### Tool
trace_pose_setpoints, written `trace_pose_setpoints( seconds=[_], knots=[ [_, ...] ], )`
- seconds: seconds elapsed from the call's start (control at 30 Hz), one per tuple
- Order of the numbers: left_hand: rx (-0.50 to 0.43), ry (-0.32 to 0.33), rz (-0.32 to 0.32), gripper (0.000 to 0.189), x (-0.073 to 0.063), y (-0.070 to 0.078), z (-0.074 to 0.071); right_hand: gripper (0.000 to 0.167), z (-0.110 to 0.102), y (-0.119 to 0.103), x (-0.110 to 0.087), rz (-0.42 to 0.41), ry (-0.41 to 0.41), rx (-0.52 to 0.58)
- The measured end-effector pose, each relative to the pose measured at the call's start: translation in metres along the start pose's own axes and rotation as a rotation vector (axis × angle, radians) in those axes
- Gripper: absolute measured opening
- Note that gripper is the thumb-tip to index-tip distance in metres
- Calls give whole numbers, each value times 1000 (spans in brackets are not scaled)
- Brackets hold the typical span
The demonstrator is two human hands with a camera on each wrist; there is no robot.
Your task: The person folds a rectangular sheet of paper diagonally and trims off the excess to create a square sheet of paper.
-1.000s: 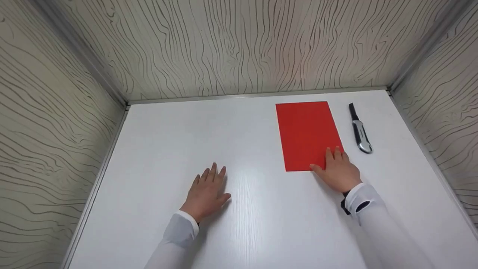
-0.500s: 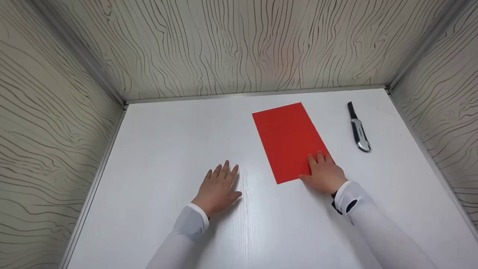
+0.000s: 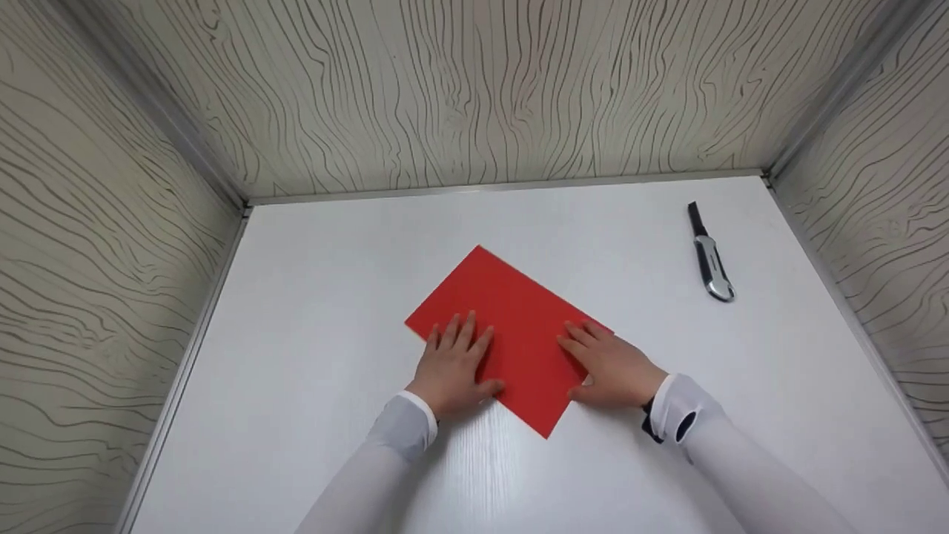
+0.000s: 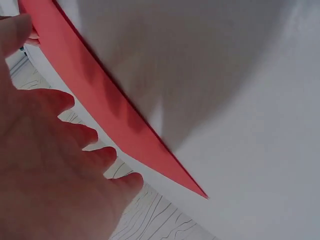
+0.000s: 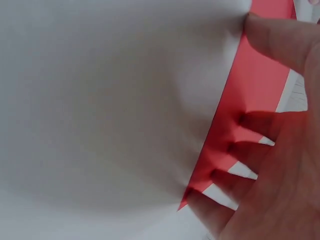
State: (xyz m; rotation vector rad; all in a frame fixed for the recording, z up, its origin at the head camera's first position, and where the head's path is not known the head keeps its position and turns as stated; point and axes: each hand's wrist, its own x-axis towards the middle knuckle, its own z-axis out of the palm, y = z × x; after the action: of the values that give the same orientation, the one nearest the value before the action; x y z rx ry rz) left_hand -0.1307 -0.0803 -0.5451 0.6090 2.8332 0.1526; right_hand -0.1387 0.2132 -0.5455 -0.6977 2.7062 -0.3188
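Observation:
A red sheet of paper (image 3: 523, 319) lies flat and turned diagonally in the middle of the white table (image 3: 319, 297). My right hand (image 3: 619, 369) rests on its right end, fingers spread; in the right wrist view the fingertips press the red sheet (image 5: 255, 80) and the thumb tip is at its edge. Over the sheet's left part is my left hand (image 3: 452, 371), fingers extended and apart. The left wrist view has that hand (image 4: 55, 165) just above the paper (image 4: 95, 85), whose surface carries finger shadows.
A utility knife (image 3: 713, 259) with a silver and black handle lies on the right side of the table, its black end toward the back. Wood-patterned panels (image 3: 474, 96) stand behind and along both sides of the table.
The red sheet has slid left and toward me under my right hand, turning counterclockwise. My left hand has shifted right and now overlaps the paper. The utility knife stays put.

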Motion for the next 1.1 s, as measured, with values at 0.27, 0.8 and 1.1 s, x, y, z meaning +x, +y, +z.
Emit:
trace_pose_setpoints(
  seconds=[0.27, 0.8, 1.1],
  knots=[
    [-45, -61, -57, 106, -8, 9, 15, 88, 8, -11, -1, -51, -11, 28],
    [61, -20, -131, 107, -12, 29, 21, 88, 20, -22, -18, -121, 13, -27],
    [76, -16, -72, 100, -18, 28, 25, 95, 27, -26, -21, -130, 4, -31]
  ],
)
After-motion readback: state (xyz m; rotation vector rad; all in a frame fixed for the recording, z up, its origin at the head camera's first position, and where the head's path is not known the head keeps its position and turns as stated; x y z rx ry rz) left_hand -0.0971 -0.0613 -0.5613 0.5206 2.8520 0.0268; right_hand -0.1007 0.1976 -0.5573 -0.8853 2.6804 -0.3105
